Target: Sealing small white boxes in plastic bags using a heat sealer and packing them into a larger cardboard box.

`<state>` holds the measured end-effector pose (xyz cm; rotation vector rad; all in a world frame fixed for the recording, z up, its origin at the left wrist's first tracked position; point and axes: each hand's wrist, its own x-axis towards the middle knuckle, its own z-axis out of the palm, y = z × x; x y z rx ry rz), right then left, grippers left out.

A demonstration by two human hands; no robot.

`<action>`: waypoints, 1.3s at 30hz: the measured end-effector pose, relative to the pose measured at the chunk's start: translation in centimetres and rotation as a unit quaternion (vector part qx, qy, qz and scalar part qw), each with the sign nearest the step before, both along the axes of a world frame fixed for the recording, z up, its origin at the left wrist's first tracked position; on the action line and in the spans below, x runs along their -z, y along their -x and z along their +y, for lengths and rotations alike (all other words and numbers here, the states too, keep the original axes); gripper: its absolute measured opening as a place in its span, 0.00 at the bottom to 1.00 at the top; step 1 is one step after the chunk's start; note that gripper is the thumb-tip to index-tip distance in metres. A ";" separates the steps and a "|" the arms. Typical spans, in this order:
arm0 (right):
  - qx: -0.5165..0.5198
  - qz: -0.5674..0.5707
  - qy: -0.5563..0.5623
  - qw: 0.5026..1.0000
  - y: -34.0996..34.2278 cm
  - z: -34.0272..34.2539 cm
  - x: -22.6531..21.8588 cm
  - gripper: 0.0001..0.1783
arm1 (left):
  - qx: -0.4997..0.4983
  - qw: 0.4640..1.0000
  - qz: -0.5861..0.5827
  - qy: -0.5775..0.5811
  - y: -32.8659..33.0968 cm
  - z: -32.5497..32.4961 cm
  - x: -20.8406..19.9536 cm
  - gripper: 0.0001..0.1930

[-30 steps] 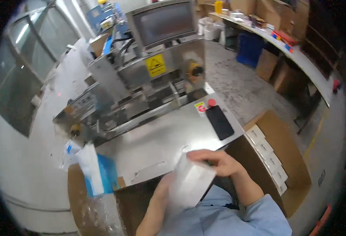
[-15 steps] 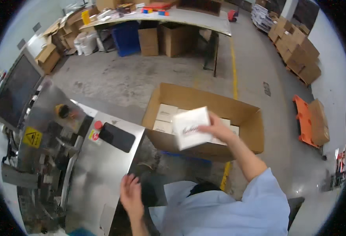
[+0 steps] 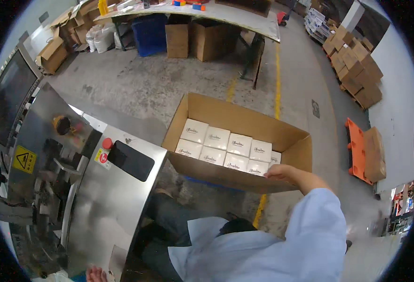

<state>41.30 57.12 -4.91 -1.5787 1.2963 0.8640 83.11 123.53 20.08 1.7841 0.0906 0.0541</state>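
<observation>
Small white boxes [image 3: 216, 137] with dark lettering on top stand in two rows inside a large open brown carton [image 3: 244, 110]. My right hand [image 3: 284, 174] reaches over the carton's near wall at the right end of the near row. Its fingers are curled and closed at the edge of a white box [image 3: 257, 167]; the carton wall and the hand itself hide part of the grip. At the lower edge, only the fingertips of my left hand [image 3: 95, 275] show, stretched out over the metal machine top [image 3: 103, 207], with nothing seen in them.
On the machine top lie a black phone [image 3: 131, 160] and a red button [image 3: 107, 143]. A screen [image 3: 11, 94] stands at the left. Beyond the carton is a long table [image 3: 207, 13]. An orange pallet cart [image 3: 355, 150] and stacked cartons [image 3: 355, 70] line the right.
My right hand has lowered the white box from above the carton into its right side. My left hand has drawn back down and left to the picture's lower edge.
</observation>
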 end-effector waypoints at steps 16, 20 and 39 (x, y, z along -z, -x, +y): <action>-0.172 -0.351 0.314 0.865 -18.6 3.4 -11.3 0.20 | -0.132 0.966 -0.099 -0.201 -16.5 31.0 6.8 0.15; -0.233 -0.403 0.293 0.835 -24.0 6.3 -14.1 0.19 | -0.155 0.981 -0.005 -0.120 -10.4 41.0 7.5 0.13; -0.359 -0.776 0.138 0.499 -41.4 38.6 -33.1 0.29 | 0.033 0.943 -0.234 -0.236 1.8 0.0 -4.0 0.10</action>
